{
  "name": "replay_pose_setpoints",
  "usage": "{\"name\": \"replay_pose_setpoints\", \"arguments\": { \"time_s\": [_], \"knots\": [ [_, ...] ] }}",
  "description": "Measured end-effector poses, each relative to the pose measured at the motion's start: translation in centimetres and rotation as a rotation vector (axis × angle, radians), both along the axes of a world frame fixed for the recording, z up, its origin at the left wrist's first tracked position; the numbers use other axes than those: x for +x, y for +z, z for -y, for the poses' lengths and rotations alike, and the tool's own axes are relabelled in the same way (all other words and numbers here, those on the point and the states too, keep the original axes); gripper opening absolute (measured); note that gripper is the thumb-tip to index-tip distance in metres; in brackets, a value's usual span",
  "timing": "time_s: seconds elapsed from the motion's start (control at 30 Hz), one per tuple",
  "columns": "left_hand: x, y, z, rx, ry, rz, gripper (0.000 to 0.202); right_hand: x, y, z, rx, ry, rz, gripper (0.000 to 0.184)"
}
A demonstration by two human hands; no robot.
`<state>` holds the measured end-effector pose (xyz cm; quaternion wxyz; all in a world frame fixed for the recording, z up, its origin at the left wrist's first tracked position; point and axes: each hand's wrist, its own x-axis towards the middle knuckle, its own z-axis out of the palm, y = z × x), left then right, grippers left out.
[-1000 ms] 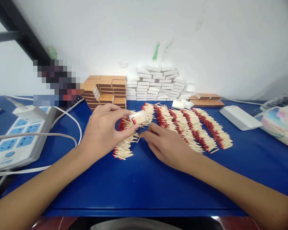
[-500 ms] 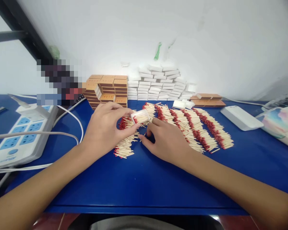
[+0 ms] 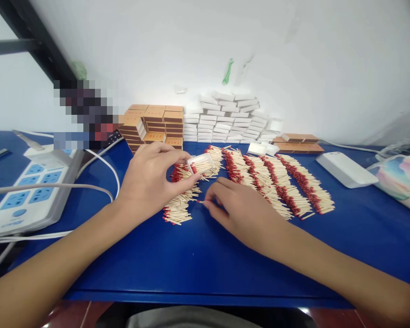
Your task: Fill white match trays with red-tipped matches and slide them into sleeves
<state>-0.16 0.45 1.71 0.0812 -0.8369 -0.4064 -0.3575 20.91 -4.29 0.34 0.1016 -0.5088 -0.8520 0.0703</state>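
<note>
Between thumb and fingers, my left hand [image 3: 153, 180] holds a small white matchbox tray [image 3: 203, 159] tilted over the matches. Inside it lie several red-tipped matches [image 3: 198, 167]. My right hand [image 3: 237, 207] is closed in a pinch on a single match [image 3: 201, 202], whose red head points left, just right of the nearest pile of matches [image 3: 179, 207]. More matches lie in slanting rows on the blue table, such as the row [image 3: 305, 187] at the right, with their red heads toward the left.
Behind the matches stand stacked orange matchboxes [image 3: 152, 123] and a heap of white trays [image 3: 225, 120]. A few orange covers [image 3: 299, 142] lie right of the heap. On the left is a power strip [image 3: 37, 187] with cables; on the right, a white block-shaped device [image 3: 346, 169].
My right hand's fingers have closed together on a match and drawn slightly down, away from the tray. My left hand still holds the tray in nearly the same place.
</note>
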Motion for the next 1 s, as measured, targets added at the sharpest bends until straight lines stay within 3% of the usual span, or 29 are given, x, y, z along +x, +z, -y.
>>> {"name": "replay_pose_setpoints", "arguments": {
  "time_s": [0.17, 0.37, 0.6, 1.0],
  "knots": [
    [0.0, 0.0, -0.1, 0.005, -0.005, -0.002, 0.026, -3.0, -2.0, 1.6, 0.119, 0.227, -0.093, 0.014],
    [-0.1, -0.2, -0.1, -0.004, -0.005, -0.005, 0.025, -4.5, -4.2, 2.0, 0.251, 0.291, -0.129, 0.019],
    [-0.1, 0.0, 0.0, -0.01, 0.001, 0.002, 0.023, -3.7, -4.4, 1.7, 0.249, 0.291, -0.235, 0.015],
    [-0.1, 0.1, 0.1, -0.03, 0.011, -0.004, 0.022, -3.5, -4.5, 1.5, 0.296, 0.335, -0.153, 0.018]
  ]
}}
